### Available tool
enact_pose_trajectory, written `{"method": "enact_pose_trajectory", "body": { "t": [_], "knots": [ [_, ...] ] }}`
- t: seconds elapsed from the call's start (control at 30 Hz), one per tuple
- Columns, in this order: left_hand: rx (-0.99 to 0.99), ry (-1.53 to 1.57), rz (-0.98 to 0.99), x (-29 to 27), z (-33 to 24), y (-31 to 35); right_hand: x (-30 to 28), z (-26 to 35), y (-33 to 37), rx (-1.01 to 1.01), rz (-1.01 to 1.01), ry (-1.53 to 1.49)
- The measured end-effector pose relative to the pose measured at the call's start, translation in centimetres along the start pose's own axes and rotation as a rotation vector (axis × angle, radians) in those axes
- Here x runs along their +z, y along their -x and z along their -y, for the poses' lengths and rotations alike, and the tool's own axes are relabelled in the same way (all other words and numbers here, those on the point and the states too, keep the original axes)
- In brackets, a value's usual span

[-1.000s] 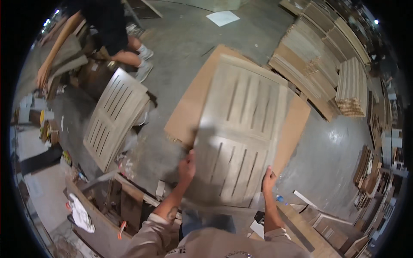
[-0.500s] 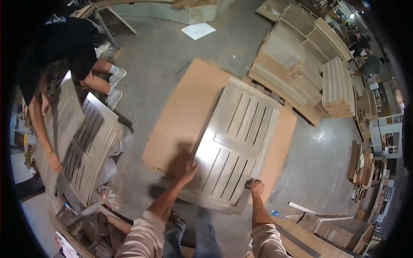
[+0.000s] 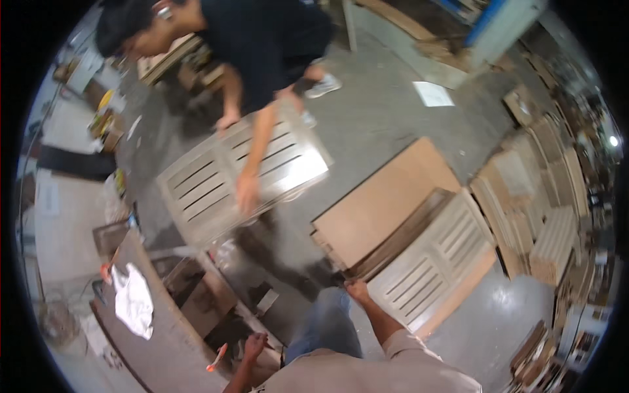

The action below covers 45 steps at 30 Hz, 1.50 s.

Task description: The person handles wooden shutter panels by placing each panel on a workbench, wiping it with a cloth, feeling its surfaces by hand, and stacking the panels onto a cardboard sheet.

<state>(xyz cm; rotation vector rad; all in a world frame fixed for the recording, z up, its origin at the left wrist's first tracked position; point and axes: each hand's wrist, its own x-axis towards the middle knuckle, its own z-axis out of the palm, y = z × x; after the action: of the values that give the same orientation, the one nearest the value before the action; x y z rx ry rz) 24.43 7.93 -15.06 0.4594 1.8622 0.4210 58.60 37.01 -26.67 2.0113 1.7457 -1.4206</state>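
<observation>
A slatted pale wood panel [image 3: 419,268] lies over a brown cardboard sheet [image 3: 386,203] at lower right. My right hand [image 3: 357,292] is closed on its near left corner. Along the panel's left long side runs a dark brown band, and I cannot tell whether it is an edge or shadow. My left hand [image 3: 256,343] is low, left of my leg, beside a wooden frame [image 3: 252,321]; its fingers are curled and nothing shows in them. A co-worker's hands [image 3: 247,190] are on another slatted panel [image 3: 196,187] at upper left.
On the left stands a wooden bench part [image 3: 141,327] bearing a white cloth [image 3: 133,301] and an orange-handled tool [image 3: 217,357]. Stacked boards [image 3: 553,245] stand at far right. A white sheet [image 3: 433,94] lies on the grey floor. The co-worker [image 3: 262,52] leans in from the upper left.
My view has swung left. My left hand has come off the panel and dropped to the lower left. My right hand has shifted to the near left corner. The co-worker now grips a slatted panel.
</observation>
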Motion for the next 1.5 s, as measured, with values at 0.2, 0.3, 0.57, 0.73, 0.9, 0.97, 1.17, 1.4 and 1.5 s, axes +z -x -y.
{"method": "enact_pose_trajectory", "body": {
  "t": [0.2,0.3,0.57,0.73,0.9,0.97,1.17,1.4,1.5],
  "knots": [
    [-0.125,0.546,-0.309,-2.4,1.8,7.4,5.1,19.1,-7.5,-0.159,0.208,-0.043],
    [-0.222,0.574,-0.223,1.1,-2.1,6.1,6.5,21.7,-20.2,0.131,0.105,-0.252],
    [-0.373,0.621,-0.46,4.0,-2.0,7.6,6.9,37.4,-28.0,0.46,-0.106,-0.854],
    [-0.61,0.908,-0.273,-2.3,-2.8,-4.4,5.0,35.3,-30.3,0.421,-0.131,-0.796],
    [-0.167,1.468,-0.122,-6.7,-10.7,-20.4,7.8,32.3,-18.3,0.45,-0.204,-1.086],
    [0.079,1.817,-0.024,-6.4,-14.2,-24.8,6.7,28.2,-13.6,0.305,-0.035,-1.392],
    [0.519,1.874,0.169,-7.8,-27.4,-19.1,-1.3,27.4,0.5,0.302,0.176,-1.411],
    [0.186,1.372,-0.043,-5.7,-33.0,-20.0,-4.4,22.6,5.1,-0.065,0.457,-1.707],
    [0.128,1.333,0.063,-7.3,-35.0,-12.4,-8.3,20.6,11.5,-0.015,0.368,-0.95]
  ]
}}
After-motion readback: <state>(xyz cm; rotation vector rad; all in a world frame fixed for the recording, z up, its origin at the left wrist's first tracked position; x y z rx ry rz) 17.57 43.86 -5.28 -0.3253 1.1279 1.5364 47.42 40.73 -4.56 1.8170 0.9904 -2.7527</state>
